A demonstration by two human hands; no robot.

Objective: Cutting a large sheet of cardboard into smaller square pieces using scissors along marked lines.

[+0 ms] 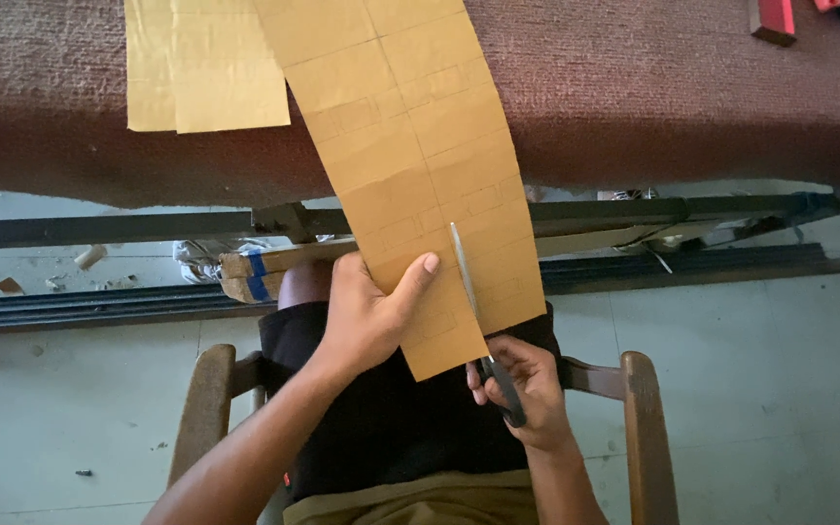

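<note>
Seemingly mid-cut, scissors (483, 331) in right hand (527, 394), left hand (367, 316) gripping cardboard strip (420, 165)

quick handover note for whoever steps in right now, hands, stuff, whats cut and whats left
Left hand: grips the long tan gridded paper strip near its lower end, thumb on top.
Right hand: holds scissors, blades running up into the strip from its bottom edge.
Strip hangs from the brown-covered table down over the lap; a second tan sheet lies on the table.
Done: lengthwise cut started, short way in.
Left: most of the strip above the blades is uncut.
</note>
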